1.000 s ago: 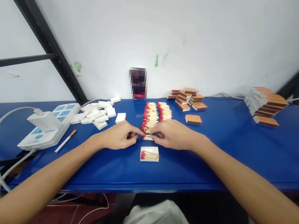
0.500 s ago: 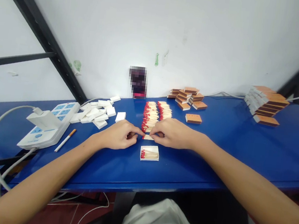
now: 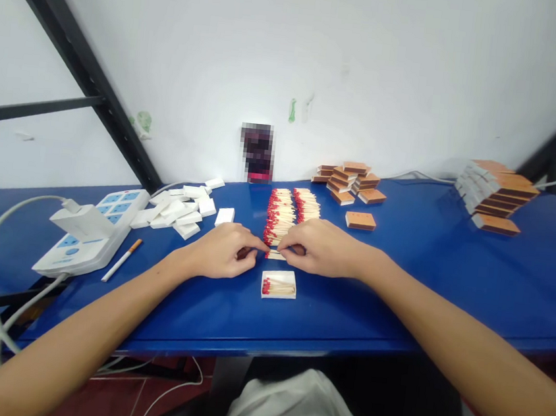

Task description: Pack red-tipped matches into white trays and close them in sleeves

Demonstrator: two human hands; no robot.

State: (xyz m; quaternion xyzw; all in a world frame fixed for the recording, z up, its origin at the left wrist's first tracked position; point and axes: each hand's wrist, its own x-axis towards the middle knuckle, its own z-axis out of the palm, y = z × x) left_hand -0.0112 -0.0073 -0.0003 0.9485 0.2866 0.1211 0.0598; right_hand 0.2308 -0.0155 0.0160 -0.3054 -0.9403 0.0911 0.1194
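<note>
My left hand (image 3: 223, 253) and my right hand (image 3: 321, 247) meet at the near end of two rows of red-tipped matches (image 3: 287, 212) on the blue table (image 3: 424, 276). Between them, their fingertips pinch a small bundle of matches (image 3: 276, 255) from both ends. Just in front of the hands lies an open white matchbox tray (image 3: 278, 284), partly filled with matches whose red heads point left.
A heap of empty white trays (image 3: 178, 209) lies at the left, with a white power strip (image 3: 89, 231) and a cigarette (image 3: 122, 260) beside it. Orange matchbox sleeves (image 3: 350, 182) are stacked behind, one single sleeve (image 3: 360, 220) nearer, and a taller stack (image 3: 496, 191) at far right.
</note>
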